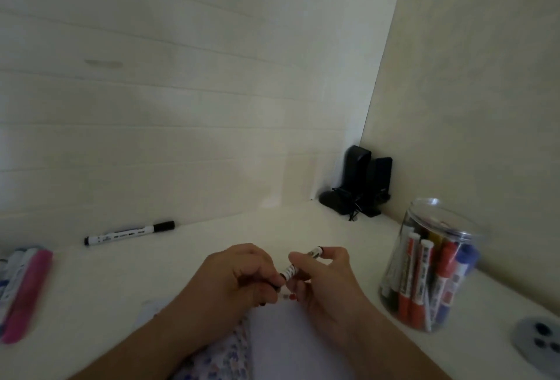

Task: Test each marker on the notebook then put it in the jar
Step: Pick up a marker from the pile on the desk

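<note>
Your left hand (239,273) and right hand (321,270) both pinch one marker (298,267) at lower centre, its long axis rising to the right above the notebook (291,340); the jar (430,264) stands at right, nearer your right hand

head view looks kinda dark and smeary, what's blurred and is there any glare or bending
Head view: dim and underexposed overall; the wide lens bends the wall planks into curves; the pink pen at the left edge and the grey disc at the right edge are smeared; faint glare on the jar rim; the marker between left hand and right hand is soft.
</note>
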